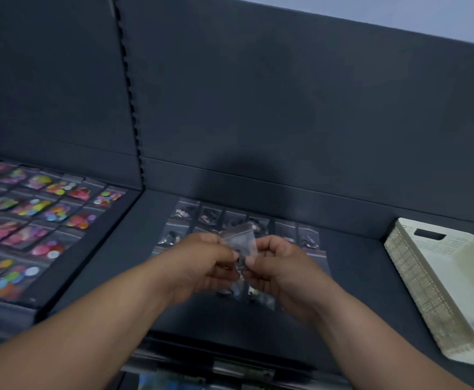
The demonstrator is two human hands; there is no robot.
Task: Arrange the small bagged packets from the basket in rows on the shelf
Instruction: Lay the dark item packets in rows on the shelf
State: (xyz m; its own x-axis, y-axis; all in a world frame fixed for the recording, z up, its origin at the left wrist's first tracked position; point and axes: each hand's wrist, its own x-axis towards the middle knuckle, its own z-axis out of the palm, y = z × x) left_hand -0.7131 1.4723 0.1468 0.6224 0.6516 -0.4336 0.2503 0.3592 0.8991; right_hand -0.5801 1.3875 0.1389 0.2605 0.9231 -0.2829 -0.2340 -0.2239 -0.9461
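Observation:
Both hands meet above the middle of the dark shelf. My left hand and my right hand together pinch a small clear bagged packet, which sticks up between the fingertips. Under and behind the hands, clear packets with dark contents lie in rows on the shelf; my hands hide the nearer ones. A white perforated basket stands at the right end of the shelf, its inside out of sight.
The neighbouring shelf section at the left holds rows of packets with colourful round pieces. A slotted upright divides the two sections. The dark back panel rises behind. A lower shelf edge shows at the bottom.

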